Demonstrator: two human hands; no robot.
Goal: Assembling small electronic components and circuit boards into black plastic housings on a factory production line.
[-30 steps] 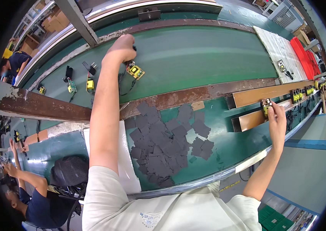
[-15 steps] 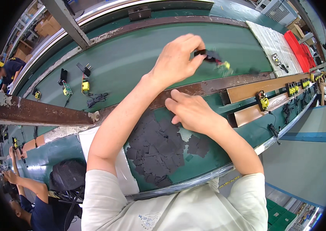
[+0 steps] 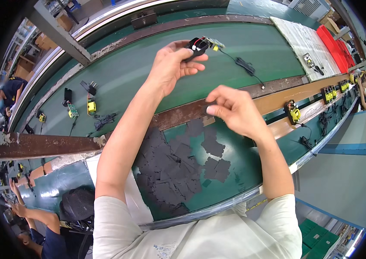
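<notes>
My left hand (image 3: 170,64) is closed round a black plastic adapter housing (image 3: 197,47), its open side showing red and black wires. From it hangs a small circuit board (image 3: 214,43) with a yellow part. A thin black cable (image 3: 245,65) trails from the board across the green belt. Nearer to me, my right hand (image 3: 234,110) pinches a small black sheet (image 3: 209,106) between thumb and fingers, mostly hidden by them. Below both hands lies a heap of thin black sheets (image 3: 165,168), with a few loose ones (image 3: 216,168) to its right.
More opened adapters with boards (image 3: 91,105) lie on the green belt (image 3: 139,64) at left. Brown channels (image 3: 273,129) at right carry yellow-and-black units (image 3: 293,113). A rusty metal beam (image 3: 47,145) crosses at left. Beyond the belt's right end stands a red bin (image 3: 333,49). Other people work at both sides.
My left hand has moved left and turned, bringing the housing's open side into view. The right hand has shifted right and now pinches a black sheet. A few sheets lie displaced toward the rail.
</notes>
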